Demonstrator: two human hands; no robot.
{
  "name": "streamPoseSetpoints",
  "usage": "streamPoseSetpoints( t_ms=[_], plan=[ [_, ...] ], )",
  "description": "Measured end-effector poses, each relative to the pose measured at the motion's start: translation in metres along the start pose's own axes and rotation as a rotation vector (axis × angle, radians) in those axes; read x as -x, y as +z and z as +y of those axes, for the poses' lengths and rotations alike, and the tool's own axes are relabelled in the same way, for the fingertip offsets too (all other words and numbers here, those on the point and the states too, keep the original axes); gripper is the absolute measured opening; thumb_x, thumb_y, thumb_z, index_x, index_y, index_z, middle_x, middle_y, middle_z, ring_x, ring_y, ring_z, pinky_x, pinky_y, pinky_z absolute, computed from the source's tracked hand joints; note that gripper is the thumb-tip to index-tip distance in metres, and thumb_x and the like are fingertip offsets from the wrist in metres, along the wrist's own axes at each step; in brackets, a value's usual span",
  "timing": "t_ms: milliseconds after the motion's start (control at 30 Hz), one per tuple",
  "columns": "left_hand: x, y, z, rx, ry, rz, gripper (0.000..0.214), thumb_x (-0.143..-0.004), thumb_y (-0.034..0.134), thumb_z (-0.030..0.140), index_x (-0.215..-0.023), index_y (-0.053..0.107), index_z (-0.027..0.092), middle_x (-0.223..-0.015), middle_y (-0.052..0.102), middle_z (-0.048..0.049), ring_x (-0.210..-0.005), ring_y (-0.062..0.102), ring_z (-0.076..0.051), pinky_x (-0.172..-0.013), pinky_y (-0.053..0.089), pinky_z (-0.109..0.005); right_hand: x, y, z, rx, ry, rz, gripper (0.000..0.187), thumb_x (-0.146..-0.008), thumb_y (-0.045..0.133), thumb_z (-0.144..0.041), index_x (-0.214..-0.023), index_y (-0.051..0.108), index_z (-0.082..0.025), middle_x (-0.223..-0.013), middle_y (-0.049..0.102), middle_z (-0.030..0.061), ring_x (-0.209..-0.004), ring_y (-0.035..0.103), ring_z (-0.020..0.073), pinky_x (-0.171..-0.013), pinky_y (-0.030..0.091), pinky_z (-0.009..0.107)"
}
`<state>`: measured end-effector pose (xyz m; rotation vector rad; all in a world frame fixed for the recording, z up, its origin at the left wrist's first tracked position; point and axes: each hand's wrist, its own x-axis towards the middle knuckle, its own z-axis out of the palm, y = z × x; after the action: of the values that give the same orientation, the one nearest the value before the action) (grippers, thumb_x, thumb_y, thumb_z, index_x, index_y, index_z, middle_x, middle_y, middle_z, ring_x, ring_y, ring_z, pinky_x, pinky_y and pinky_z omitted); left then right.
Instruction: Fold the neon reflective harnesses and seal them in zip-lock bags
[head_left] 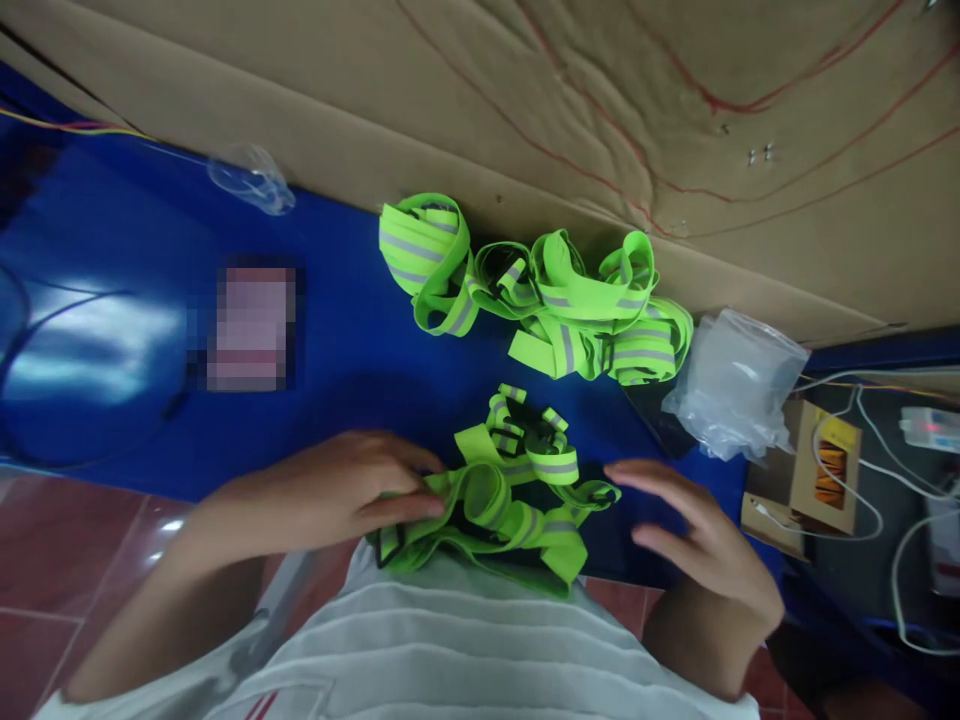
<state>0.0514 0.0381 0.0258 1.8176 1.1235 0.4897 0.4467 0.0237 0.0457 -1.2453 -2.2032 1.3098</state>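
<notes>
A bright green strap bundle (486, 495) with gray stripes is spread loosely at the near edge of the blue table (337, 410), right in front of the white shirt (450, 640). Its left part is pinched between the thumb and fingers of the left hand (375, 490). The right hand (697, 535) is held just beside the bundle's right end, with thumb and pointing finger spread apart (how its other fingers are bent cannot be told). More green straps (592, 305) are heaped farther back, by the brown cardboard (225, 90). To the right of that heap, a clear plastic bag (739, 385) can be seen, all crinkled.
</notes>
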Motion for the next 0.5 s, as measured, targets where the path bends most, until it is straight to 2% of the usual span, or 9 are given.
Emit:
streamPoseSetpoints(
  t_ms=[67, 167, 267, 400, 433, 500],
  plan=[
    [-0.012, 0.012, 0.004, -0.097, -0.001, 0.002, 0.062, -0.095, 0.066, 0.054, -0.149, 0.055, 0.026, -0.136, 0.068, -0.0132, -0.126, 0.064, -0.028, -0.106, 0.051, -0.038, -0.020, 0.016, 0.001, 0.102, 0.066, 0.163, 0.048, -0.101, 0.067, -0.035, -0.148, 0.055, -0.035, -0.142, 0.066, 0.0072, -0.131, 0.064, 0.0257, -0.111, 0.054, 0.047],
    [-0.037, 0.032, 0.008, -0.245, 0.017, 0.014, 0.063, -0.098, 0.064, 0.050, -0.154, 0.048, 0.026, -0.146, 0.060, -0.0145, -0.134, 0.058, -0.029, -0.111, 0.047, -0.041, -0.053, 0.050, 0.001, 0.311, 0.069, 0.081, 0.064, -0.096, 0.072, -0.044, -0.153, 0.047, -0.031, -0.148, 0.061, 0.0111, -0.137, 0.058, 0.0331, -0.112, 0.050, 0.056],
    [-0.057, 0.042, 0.005, -0.428, 0.027, -0.008, 0.064, -0.098, 0.067, 0.040, -0.156, 0.045, 0.024, -0.151, 0.055, -0.0159, -0.137, 0.054, -0.032, -0.110, 0.046, -0.045, -0.069, 0.070, 0.002, 0.343, 0.096, 0.078, 0.059, -0.097, 0.071, -0.037, -0.150, 0.047, -0.028, -0.146, 0.059, 0.0118, -0.136, 0.058, 0.0323, -0.110, 0.051, 0.053],
    [-0.068, 0.035, 0.001, -0.577, 0.052, -0.097, 0.047, -0.094, 0.073, 0.026, -0.139, 0.061, 0.019, -0.140, 0.061, -0.0146, -0.124, 0.060, -0.033, -0.103, 0.048, -0.047, -0.068, 0.063, 0.000, 0.327, 0.061, 0.140, 0.038, -0.100, 0.063, -0.020, -0.136, 0.052, -0.027, -0.136, 0.061, 0.0105, -0.128, 0.060, 0.0284, -0.105, 0.052, 0.047],
    [-0.069, 0.031, 0.002, -0.562, 0.085, -0.110, 0.044, -0.094, 0.074, 0.030, -0.134, 0.064, 0.019, -0.138, 0.061, -0.0139, -0.122, 0.060, -0.033, -0.102, 0.047, -0.047, -0.068, 0.058, -0.002, 0.337, 0.038, 0.159, 0.035, -0.100, 0.060, -0.016, -0.132, 0.053, -0.026, -0.132, 0.062, 0.0104, -0.126, 0.061, 0.0280, -0.104, 0.051, 0.047],
    [-0.073, 0.026, 0.005, -0.496, 0.159, -0.117, 0.051, -0.093, 0.075, 0.044, -0.136, 0.062, 0.020, -0.140, 0.059, -0.0143, -0.125, 0.058, -0.034, -0.104, 0.046, -0.050, -0.069, 0.049, -0.009, 0.359, -0.016, 0.186, 0.035, -0.099, 0.054, -0.008, -0.129, 0.053, -0.025, -0.128, 0.062, 0.0105, -0.124, 0.060, 0.0274, -0.102, 0.050, 0.045]
  ],
)
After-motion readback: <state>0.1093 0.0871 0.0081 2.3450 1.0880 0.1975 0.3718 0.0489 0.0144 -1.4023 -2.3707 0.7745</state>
